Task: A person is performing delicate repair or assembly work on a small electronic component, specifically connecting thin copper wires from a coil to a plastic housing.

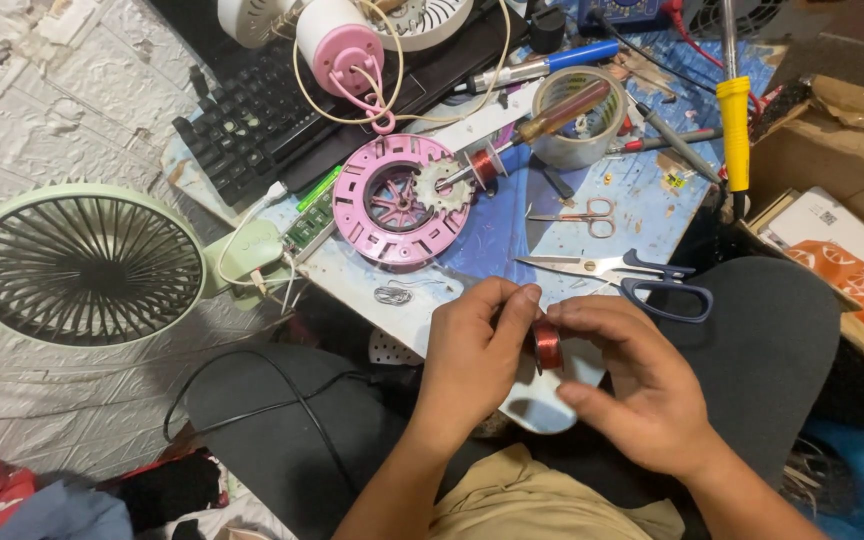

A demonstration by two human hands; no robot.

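Even, soft indoor light; mild glare on the white floor covering; sharp focus, slight wide-angle stretch at edges.

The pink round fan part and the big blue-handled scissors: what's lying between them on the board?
In the head view, small pink-handled scissors lie on the board between the pink round fan part and the big blue-handled scissors, nearer the big scissors.

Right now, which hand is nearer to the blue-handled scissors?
The right hand. It lies just below the blue-handled scissors, close under their handles. The left hand is farther away, to the lower left of the blades.
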